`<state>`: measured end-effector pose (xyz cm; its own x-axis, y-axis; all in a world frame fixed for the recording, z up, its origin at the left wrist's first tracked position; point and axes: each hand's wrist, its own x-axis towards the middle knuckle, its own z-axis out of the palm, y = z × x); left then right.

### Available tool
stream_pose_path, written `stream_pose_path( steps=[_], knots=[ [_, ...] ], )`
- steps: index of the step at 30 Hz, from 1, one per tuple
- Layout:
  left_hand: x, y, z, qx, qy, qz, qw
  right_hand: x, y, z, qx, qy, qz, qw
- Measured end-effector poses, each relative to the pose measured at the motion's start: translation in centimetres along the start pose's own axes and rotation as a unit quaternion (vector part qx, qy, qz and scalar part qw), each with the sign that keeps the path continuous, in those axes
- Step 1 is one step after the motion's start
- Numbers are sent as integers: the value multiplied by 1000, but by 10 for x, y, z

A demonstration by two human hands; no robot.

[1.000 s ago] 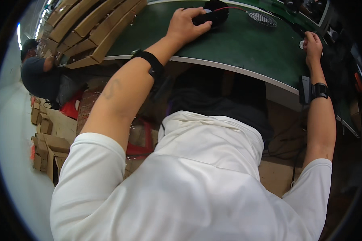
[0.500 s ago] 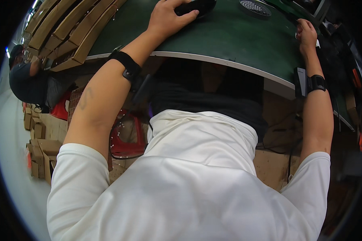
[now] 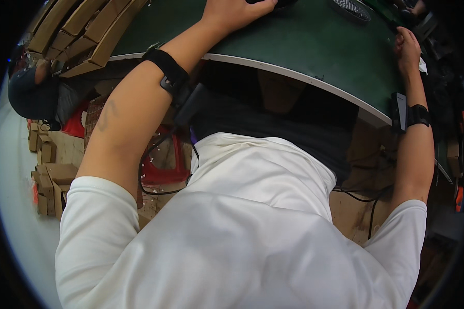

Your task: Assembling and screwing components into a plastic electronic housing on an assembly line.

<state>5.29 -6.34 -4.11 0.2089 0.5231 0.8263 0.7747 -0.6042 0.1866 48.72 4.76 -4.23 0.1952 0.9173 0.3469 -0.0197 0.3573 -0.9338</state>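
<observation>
Green tabletop: nearest surface, under both hands.
Right hand: at the table's right side, fingers curled; I cannot tell whether they pinch anything against the dark clutter.
White piece: partly hidden behind that hand.
Left hand: thumb against the black object's near side, other fingers cut off, so its opening and hold cannot be told.
Black object: at the upper edge, mostly cropped; probably stiff, slippery and fairly light, best held round its sides.
Speckled disc: beyond, cropped; likely thin, rigid, best lifted by its rim.
</observation>
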Motion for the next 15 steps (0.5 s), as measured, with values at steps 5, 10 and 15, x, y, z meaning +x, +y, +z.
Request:
stream_pose_path(
  steps=[5,10,15],
  knots=[
    [0,-1,-1,-9,-6,-15,1000,2,4,-3,-6,-18,-1,1000],
    [1,0,-1,-9,-4,-17,1000,0,3,-10,-4,-18,-2,1000],
    [3,0,-3,-44,-17,-37,998,-3,0,-9,-23,-15,-3,1000]
  ],
)
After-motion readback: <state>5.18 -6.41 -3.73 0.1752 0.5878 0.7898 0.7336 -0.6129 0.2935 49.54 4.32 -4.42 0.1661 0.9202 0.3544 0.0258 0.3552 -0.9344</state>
